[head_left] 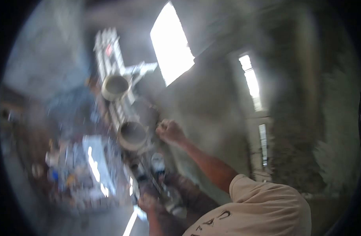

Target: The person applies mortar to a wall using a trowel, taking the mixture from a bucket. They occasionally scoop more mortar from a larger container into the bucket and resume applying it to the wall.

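Note:
The whole view is tilted and blurred by motion. My right hand is held out near the grey wall with its fingers curled in. Whatever it may hold is too small and smeared to name. Just left of it stands a round bucket with a pale rim and a grey inside. Farther along is a second bucket of the same kind. Lower down, my left hand is beside my dark trousers. Its fingers are smeared, and a small bright patch shows next to it.
Pale ridged planks run beneath and beyond the buckets. My shoes show below the nearer bucket. Rough grey wall rises on the right, with a bright opening and a narrow slit. Blurred clutter lies on the left.

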### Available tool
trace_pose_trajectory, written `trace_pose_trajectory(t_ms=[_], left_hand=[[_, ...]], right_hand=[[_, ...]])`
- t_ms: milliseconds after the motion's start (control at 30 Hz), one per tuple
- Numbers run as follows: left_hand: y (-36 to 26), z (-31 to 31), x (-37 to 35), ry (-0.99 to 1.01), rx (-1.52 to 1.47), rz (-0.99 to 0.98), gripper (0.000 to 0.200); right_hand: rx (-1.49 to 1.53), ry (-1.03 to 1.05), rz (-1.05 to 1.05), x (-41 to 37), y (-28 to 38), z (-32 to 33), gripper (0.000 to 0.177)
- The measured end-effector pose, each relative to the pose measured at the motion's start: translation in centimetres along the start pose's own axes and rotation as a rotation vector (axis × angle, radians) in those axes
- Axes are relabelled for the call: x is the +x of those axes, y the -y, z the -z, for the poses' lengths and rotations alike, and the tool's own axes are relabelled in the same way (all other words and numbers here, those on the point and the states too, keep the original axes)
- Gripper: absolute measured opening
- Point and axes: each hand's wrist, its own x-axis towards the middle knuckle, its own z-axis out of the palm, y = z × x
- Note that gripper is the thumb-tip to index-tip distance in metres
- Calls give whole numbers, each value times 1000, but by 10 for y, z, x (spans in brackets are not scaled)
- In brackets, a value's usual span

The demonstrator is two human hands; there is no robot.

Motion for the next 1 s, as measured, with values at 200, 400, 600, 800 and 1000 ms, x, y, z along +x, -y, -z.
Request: trace_pose_trajectory(t_ms=[200, 400, 600, 800, 1000], left_hand=[[10, 41, 42, 225, -190, 1, 30], [-5, 84, 125, 376, -577, -31, 34], [-39, 127, 171, 336, -517, -74, 29], [-6, 135, 139, 91, -227, -467, 22], [-5, 104, 78, 311, -280, 271, 21]], right_hand=[[-558, -396, 480, -66, 65, 271, 40], [-199, -280, 488, -196, 203, 469, 38], [53, -543, 647, -240, 197, 573, 30], [1280, -680, 793, -102, 87, 619, 38], [586, 199, -70, -105, -67, 34, 35]])
